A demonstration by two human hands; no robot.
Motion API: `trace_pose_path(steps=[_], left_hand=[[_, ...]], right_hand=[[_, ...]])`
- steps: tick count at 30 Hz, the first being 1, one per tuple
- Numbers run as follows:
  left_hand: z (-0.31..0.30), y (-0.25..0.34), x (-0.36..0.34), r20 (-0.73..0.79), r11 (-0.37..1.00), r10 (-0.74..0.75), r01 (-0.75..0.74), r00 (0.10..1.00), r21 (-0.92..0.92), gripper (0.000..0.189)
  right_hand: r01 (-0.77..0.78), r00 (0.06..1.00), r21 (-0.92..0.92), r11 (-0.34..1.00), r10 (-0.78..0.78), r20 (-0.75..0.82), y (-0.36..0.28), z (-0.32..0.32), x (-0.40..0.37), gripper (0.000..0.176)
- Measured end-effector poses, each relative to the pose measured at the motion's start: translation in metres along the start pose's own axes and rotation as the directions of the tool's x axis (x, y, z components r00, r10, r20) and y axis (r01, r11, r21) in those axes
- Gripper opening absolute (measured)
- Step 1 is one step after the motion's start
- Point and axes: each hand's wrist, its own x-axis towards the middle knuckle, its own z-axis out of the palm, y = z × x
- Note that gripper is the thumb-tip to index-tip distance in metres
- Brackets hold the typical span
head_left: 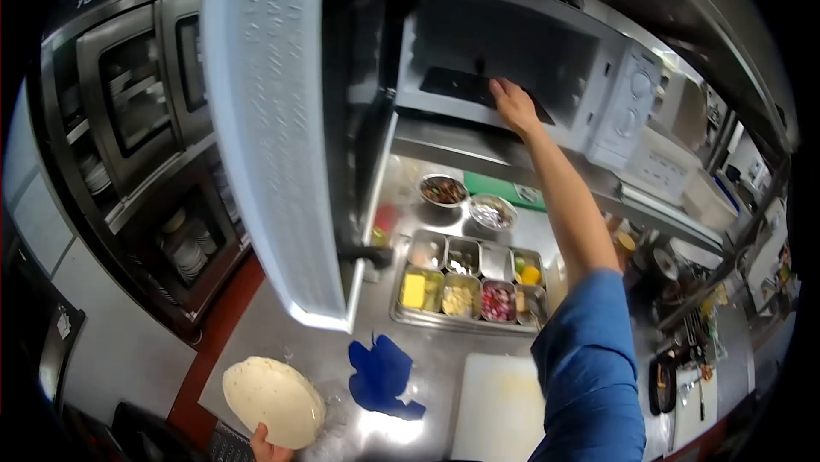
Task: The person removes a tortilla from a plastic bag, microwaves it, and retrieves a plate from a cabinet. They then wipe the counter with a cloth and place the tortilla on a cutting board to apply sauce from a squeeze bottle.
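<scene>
In my left hand (270, 447), at the lower left, is a round cream plate (272, 400) with small specks near its edge; the thumb lies over its near rim. My right arm stretches forward, and my right hand (513, 107) is inside the microwave (582, 131), fingers extended over its dark flat floor (457, 86). Swung wide toward me, the pale microwave door (272, 137) fills the upper left centre. A crumpled dark blue sheet (380, 374) lies on the steel counter (333, 441) between the plate and a white cutting board (497, 406).
Under the microwave shelf, a steel tray (461, 323) holds several small pans of cut ingredients. Two metal bowls (443, 190) and a green board (528, 197) sit behind it. Glass-doored cabinets (137, 90) with dishes line the left; utensils (688, 389) lie at the right.
</scene>
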Motion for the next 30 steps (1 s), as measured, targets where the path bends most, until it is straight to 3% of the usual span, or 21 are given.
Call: trace_pose_path(steps=[2, 3, 4, 6, 7, 8, 9, 10, 12, 14, 17, 18, 19, 20, 21, 22, 23, 24, 26, 28, 30], left_hand=[[0.003, 0.007, 0.010, 0.023, 1.000, 0.027, -0.027, 0.999, 0.013, 0.054], [0.003, 0.012, 0.014, 0.041, 0.999, 0.033, -0.034, 0.999, 0.023, 0.051], [0.002, 0.014, 0.019, 0.068, 0.999, 0.037, -0.038, 0.997, 0.023, 0.048], [0.003, 0.023, 0.023, 0.165, 0.999, 0.032, -0.033, 0.986, 0.004, 0.042], [0.008, 0.030, 0.017, 0.182, 0.999, 0.033, -0.036, 0.983, 0.015, 0.042], [0.027, 0.031, 0.007, 0.002, 0.920, 0.063, -0.059, 0.998, 0.389, 0.045], [0.039, 0.029, 0.006, -0.160, 0.712, 0.164, -0.004, 0.973, 0.702, 0.049], [0.044, 0.027, 0.003, -0.236, 0.640, 0.200, 0.055, 0.951, 0.766, 0.050], [0.043, 0.026, -0.003, -0.243, 0.702, 0.195, 0.038, 0.950, 0.711, 0.052], [0.043, 0.024, -0.008, -0.249, 0.736, 0.202, 0.020, 0.947, 0.676, 0.054], [0.031, 0.026, -0.013, -0.261, 0.766, 0.238, -0.016, 0.935, 0.643, 0.057], [0.029, 0.028, -0.013, -0.259, 0.785, 0.245, -0.034, 0.934, 0.618, 0.059], [0.044, 0.032, -0.015, -0.281, 0.785, 0.214, 0.006, 0.936, 0.619, 0.059], [0.071, 0.037, -0.009, -0.093, 0.880, 0.192, -0.129, 0.977, 0.458, 0.046], [0.079, 0.034, -0.008, 0.089, 0.941, 0.215, -0.231, 0.972, 0.247, 0.035], [0.050, 0.034, -0.002, 0.054, 0.949, 0.189, -0.197, 0.980, 0.245, 0.035], [0.006, 0.043, 0.011, -0.016, 0.979, 0.164, -0.160, 0.986, 0.125, 0.051], [-0.044, 0.049, 0.009, -0.093, 0.991, 0.133, -0.133, 0.987, 0.008, 0.072], [-0.043, 0.054, 0.002, -0.133, 0.990, 0.140, -0.139, 0.981, 0.019, 0.074], [-0.013, 0.063, -0.015, 0.020, 0.983, 0.179, -0.180, 0.984, 0.032, 0.078], [-0.054, 0.073, -0.035, -0.129, 0.986, 0.168, -0.166, 0.977, 0.026, 0.074]], right_hand=[[0.125, 0.975, -0.199, 0.972, -0.157, -0.156, 0.046, 0.045, 0.044, 0.063], [0.043, 0.999, 0.292, 0.956, -0.035, -0.033, 0.027, 0.028, 0.046, 0.068], [-0.102, 0.991, 0.693, 0.714, 0.011, 0.134, 0.011, 0.001, 0.050, 0.073], [-0.004, 0.995, 0.830, 0.558, 0.085, -0.052, -0.005, -0.028, 0.043, 0.077], [0.004, 0.997, 0.731, 0.682, 0.058, -0.059, 0.021, -0.006, 0.068, 0.075], [0.025, 0.997, 0.609, 0.793, 0.022, -0.069, 0.044, 0.010, 0.099, 0.072], [-0.187, 0.982, 0.727, 0.660, 0.130, 0.134, 0.001, 0.004, 0.068, 0.068], [-0.182, 0.982, 0.625, 0.759, 0.112, 0.151, -0.003, 0.026, 0.075, 0.064], [0.109, 0.994, 0.124, 0.986, -0.108, -0.016, 0.017, 0.091, 0.110, 0.046], [0.245, 0.964, 0.212, 0.946, -0.214, -0.158, -0.002, 0.086, 0.109, 0.051], [0.571, 0.757, 0.324, 0.754, -0.331, -0.563, -0.036, 0.042, 0.069, 0.066], [0.253, 0.962, 0.591, 0.766, -0.136, -0.237, -0.038, 0.015, 0.065, 0.067], [0.015, 0.955, 0.851, 0.525, -0.258, 0.143, -0.033, -0.009, 0.048, 0.068], [-0.343, 0.778, 0.900, 0.268, -0.457, 0.432, -0.040, -0.034, 0.023, 0.069], [-0.313, 0.889, 0.888, 0.337, -0.225, 0.399, -0.056, -0.038, -0.011, 0.062], [-0.296, 0.946, 0.859, 0.417, 0.006, 0.323, -0.080, -0.039, -0.054, 0.055], [-0.286, 0.934, 0.813, 0.507, -0.044, 0.356, -0.078, -0.040, -0.077, 0.064], [-0.295, 0.928, 0.783, 0.548, -0.030, 0.371, -0.080, -0.044, -0.101, 0.058], [-0.207, 0.937, 0.674, 0.710, -0.055, 0.345, -0.091, -0.054, -0.139, 0.049], [-0.028, 0.926, 0.666, 0.746, -0.231, 0.298, -0.079, -0.040, -0.169, 0.032], [0.016, 0.875, 0.456, 0.890, -0.233, 0.424, -0.071, 0.009, -0.242, 0.029]])
